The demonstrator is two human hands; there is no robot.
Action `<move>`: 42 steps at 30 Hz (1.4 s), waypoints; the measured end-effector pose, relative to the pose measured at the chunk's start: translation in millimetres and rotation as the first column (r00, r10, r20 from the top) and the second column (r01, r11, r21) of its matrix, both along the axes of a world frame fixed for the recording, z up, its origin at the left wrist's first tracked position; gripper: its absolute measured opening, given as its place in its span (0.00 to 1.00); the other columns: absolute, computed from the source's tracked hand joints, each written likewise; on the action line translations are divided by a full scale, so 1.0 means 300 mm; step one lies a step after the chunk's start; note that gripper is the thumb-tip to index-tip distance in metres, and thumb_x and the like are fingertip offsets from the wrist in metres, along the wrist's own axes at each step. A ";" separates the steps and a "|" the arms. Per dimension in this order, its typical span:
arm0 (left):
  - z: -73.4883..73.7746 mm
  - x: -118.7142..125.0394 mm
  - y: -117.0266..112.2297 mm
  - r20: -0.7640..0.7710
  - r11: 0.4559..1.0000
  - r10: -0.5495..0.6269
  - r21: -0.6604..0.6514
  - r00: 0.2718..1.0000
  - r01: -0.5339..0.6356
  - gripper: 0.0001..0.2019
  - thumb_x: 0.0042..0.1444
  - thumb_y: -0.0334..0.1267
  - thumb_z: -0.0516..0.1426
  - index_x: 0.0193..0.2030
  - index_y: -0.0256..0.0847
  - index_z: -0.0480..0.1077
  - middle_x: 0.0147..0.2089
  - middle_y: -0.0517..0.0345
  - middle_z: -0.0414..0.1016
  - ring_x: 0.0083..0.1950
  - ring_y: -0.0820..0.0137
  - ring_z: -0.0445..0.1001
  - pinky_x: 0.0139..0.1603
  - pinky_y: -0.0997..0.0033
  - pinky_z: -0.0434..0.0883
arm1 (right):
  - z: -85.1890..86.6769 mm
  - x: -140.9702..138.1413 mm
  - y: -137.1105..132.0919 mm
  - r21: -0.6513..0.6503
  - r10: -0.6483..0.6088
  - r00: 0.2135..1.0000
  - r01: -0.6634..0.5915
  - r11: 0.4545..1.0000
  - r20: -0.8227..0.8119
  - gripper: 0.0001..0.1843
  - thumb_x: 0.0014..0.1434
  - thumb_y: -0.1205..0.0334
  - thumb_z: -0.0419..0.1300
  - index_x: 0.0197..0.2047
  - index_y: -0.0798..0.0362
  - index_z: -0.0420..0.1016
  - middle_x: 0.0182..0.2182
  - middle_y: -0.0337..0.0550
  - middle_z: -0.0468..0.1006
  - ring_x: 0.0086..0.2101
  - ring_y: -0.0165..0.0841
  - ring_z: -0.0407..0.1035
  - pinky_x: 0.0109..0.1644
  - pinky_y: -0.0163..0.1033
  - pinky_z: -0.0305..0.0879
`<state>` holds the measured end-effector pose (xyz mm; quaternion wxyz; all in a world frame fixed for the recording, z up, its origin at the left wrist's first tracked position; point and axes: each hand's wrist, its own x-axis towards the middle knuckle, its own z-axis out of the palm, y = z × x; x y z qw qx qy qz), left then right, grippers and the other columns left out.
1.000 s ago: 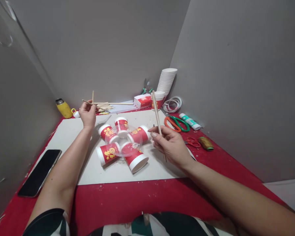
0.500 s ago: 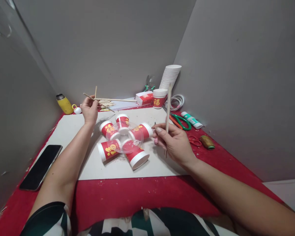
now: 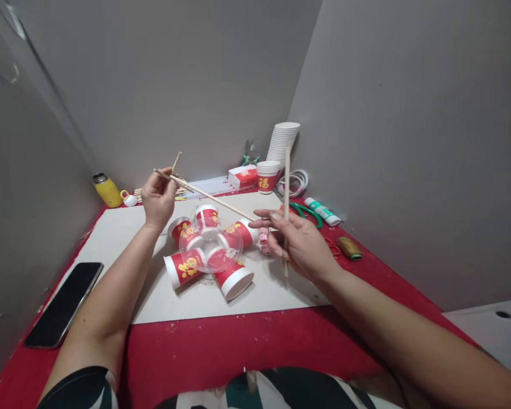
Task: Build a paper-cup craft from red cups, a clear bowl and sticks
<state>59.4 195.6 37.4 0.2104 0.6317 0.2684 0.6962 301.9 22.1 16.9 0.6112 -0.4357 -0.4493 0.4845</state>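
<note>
My left hand [image 3: 158, 197] is closed on thin wooden sticks [image 3: 204, 195]; one long stick slants from it toward my right hand. My right hand [image 3: 296, 241] pinches another wooden stick [image 3: 287, 187] that stands nearly upright. Between them, several red paper cups [image 3: 186, 267] lie on their sides in a ring, joined under a clear plastic lid [image 3: 210, 244]. They rest on a white board [image 3: 111, 233] over a red cloth [image 3: 221, 352].
A black phone [image 3: 63, 304] lies at the left. A yellow bottle [image 3: 106, 190] stands at the back left. At the back right are a stack of white cups [image 3: 283, 142], red cups [image 3: 267, 176], coiled wire [image 3: 296, 183], scissors [image 3: 309, 213], a glue tube [image 3: 323, 210]. Grey walls enclose the table.
My left hand has swung its long stick down and rightward so its tip nears my right hand. My right hand has kept its stick nearly upright and spread its fingers a little.
</note>
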 end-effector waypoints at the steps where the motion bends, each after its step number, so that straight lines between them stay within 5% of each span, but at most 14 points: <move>1: 0.001 0.003 -0.009 -0.016 1.000 -0.003 0.023 1.000 0.003 0.11 0.53 0.37 0.63 0.44 0.40 0.76 0.37 0.56 0.81 0.36 0.69 0.81 0.40 0.70 0.80 | 0.005 -0.002 0.002 -0.015 0.024 1.000 -0.024 1.000 0.010 0.26 0.57 0.41 0.65 0.48 0.53 0.77 0.37 0.45 0.82 0.15 0.19 0.57 0.19 0.33 0.51; 7: -0.001 0.017 -0.059 -0.156 0.978 -0.025 0.200 0.987 0.056 0.13 0.59 0.38 0.61 0.50 0.42 0.76 0.44 0.51 0.82 0.43 0.67 0.82 0.46 0.67 0.80 | 0.039 -0.043 0.007 -0.077 0.233 0.969 -0.227 0.971 0.081 0.26 0.53 0.40 0.67 0.40 0.57 0.75 0.29 0.42 0.81 0.15 0.18 0.57 0.18 0.30 0.45; 12: 0.007 0.030 -0.084 -0.205 0.968 -0.021 0.241 0.979 0.071 0.13 0.60 0.36 0.61 0.52 0.42 0.76 0.45 0.51 0.82 0.44 0.67 0.82 0.47 0.67 0.79 | 0.077 -0.040 -0.003 -0.114 0.409 0.903 -0.396 0.911 0.134 0.23 0.55 0.43 0.66 0.41 0.56 0.75 0.17 0.30 0.69 0.14 0.18 0.52 0.17 0.28 0.43; 15: 0.016 0.018 -0.057 -0.152 0.977 0.033 0.214 0.988 0.000 0.15 0.60 0.36 0.61 0.54 0.42 0.76 0.45 0.52 0.82 0.42 0.68 0.82 0.45 0.68 0.79 | 0.102 0.019 0.001 -0.136 0.391 0.902 -0.371 0.919 0.184 0.21 0.56 0.45 0.66 0.41 0.55 0.73 0.19 0.31 0.69 0.15 0.20 0.54 0.17 0.29 0.46; 18: 0.020 -0.018 0.003 -0.046 0.987 0.096 0.137 0.994 -0.089 0.17 0.58 0.36 0.61 0.55 0.43 0.75 0.41 0.55 0.82 0.34 0.72 0.80 0.39 0.71 0.79 | 0.110 0.108 0.050 -0.097 0.221 0.916 -0.199 0.975 0.336 0.17 0.61 0.48 0.61 0.44 0.53 0.71 0.21 0.33 0.68 0.17 0.23 0.57 0.19 0.30 0.49; 20: 0.016 -0.047 0.044 0.031 0.991 0.117 0.054 0.993 -0.119 0.18 0.56 0.35 0.61 0.54 0.42 0.75 0.39 0.56 0.81 0.30 0.75 0.78 0.34 0.75 0.77 | 0.099 0.164 0.114 -0.023 0.072 0.802 -0.072 0.997 0.594 0.14 0.67 0.52 0.53 0.46 0.53 0.70 0.23 0.35 0.69 0.20 0.26 0.59 0.22 0.32 0.54; 22: 0.009 -0.072 0.077 0.081 0.989 0.144 -0.026 0.986 -0.143 0.15 0.54 0.34 0.60 0.49 0.40 0.75 0.36 0.56 0.80 0.27 0.76 0.76 0.30 0.77 0.75 | 0.075 0.207 0.195 0.042 -0.063 0.406 0.061 0.997 0.912 0.14 0.69 0.58 0.47 0.48 0.54 0.70 0.32 0.43 0.76 0.30 0.31 0.69 0.33 0.34 0.64; 24: -0.002 -0.088 0.098 0.096 0.982 0.175 -0.089 0.980 -0.167 0.11 0.52 0.33 0.59 0.43 0.39 0.75 0.34 0.58 0.78 0.25 0.78 0.74 0.28 0.79 0.74 | 0.047 0.233 0.276 0.015 -0.040 0.270 0.095 0.995 0.962 0.13 0.67 0.62 0.49 0.48 0.57 0.72 0.42 0.52 0.79 0.41 0.38 0.72 0.43 0.38 0.66; 27: -0.019 -0.098 0.110 0.075 0.975 0.195 -0.127 0.978 -0.184 0.08 0.51 0.33 0.58 0.38 0.39 0.74 0.32 0.60 0.77 0.25 0.78 0.73 0.27 0.80 0.72 | 0.013 0.244 0.372 -0.067 0.053 0.129 0.114 0.991 0.990 0.15 0.66 0.62 0.51 0.48 0.60 0.74 0.47 0.60 0.79 0.44 0.44 0.74 0.46 0.41 0.66; 34: -0.047 -0.093 0.113 0.022 0.978 0.158 -0.139 0.987 -0.154 0.10 0.50 0.35 0.58 0.40 0.37 0.74 0.31 0.60 0.76 0.25 0.77 0.73 0.28 0.79 0.73 | -0.011 0.219 0.462 -0.155 0.164 -0.070 0.126 0.980 0.984 0.19 0.66 0.59 0.51 0.53 0.58 0.76 0.53 0.61 0.79 0.48 0.47 0.74 0.46 0.43 0.66; 42: -0.058 -0.089 0.124 0.004 0.975 0.182 -0.127 0.983 -0.180 0.08 0.53 0.30 0.58 0.39 0.38 0.75 0.30 0.61 0.75 0.27 0.76 0.74 0.30 0.79 0.73 | -0.032 0.234 0.460 -0.129 0.136 -0.094 0.078 0.989 0.986 0.23 0.65 0.58 0.55 0.59 0.59 0.74 0.54 0.58 0.78 0.51 0.47 0.73 0.51 0.44 0.67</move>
